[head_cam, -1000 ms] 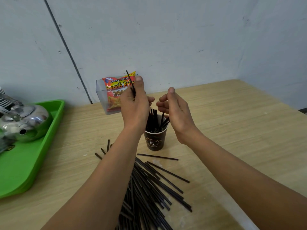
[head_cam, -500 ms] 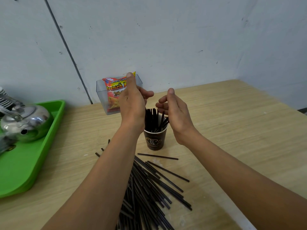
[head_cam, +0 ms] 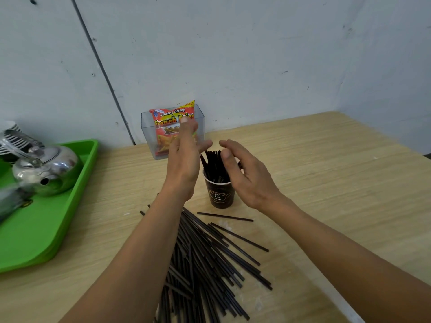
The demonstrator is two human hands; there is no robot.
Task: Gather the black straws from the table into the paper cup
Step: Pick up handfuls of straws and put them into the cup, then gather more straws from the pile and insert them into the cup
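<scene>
Wooden table (head_cam: 326,183) under both hands, green tray (head_cam: 46,229) well off to the left of the left hand with a metal kettle (head_cam: 46,169) on it. Big loose pile of black straws (head_cam: 205,264) lies on the table below the wrists, between the forearms, so most of the job looks undone. Clear box (head_cam: 149,127) with a snack packet (head_cam: 172,117) sits just behind the left hand (head_cam: 184,159). Left hand is upright, fingers straight, holding nothing (slightly blurred). Right hand (head_cam: 247,176) has relaxed, spread fingers and is also empty; can't tell if its thumb touches the straw tops. Dark paper cup (head_cam: 220,197) stands upright between the two hands, printed logo facing the camera. Small bunch of straws in the cup (head_cam: 213,163), standing, fanned a bit, thin, matte, straight. One stray straw (head_cam: 225,216) lies flat just below the cup, apart from the pile. Judging roughly: a minor share gathered, the bulk left.
</scene>
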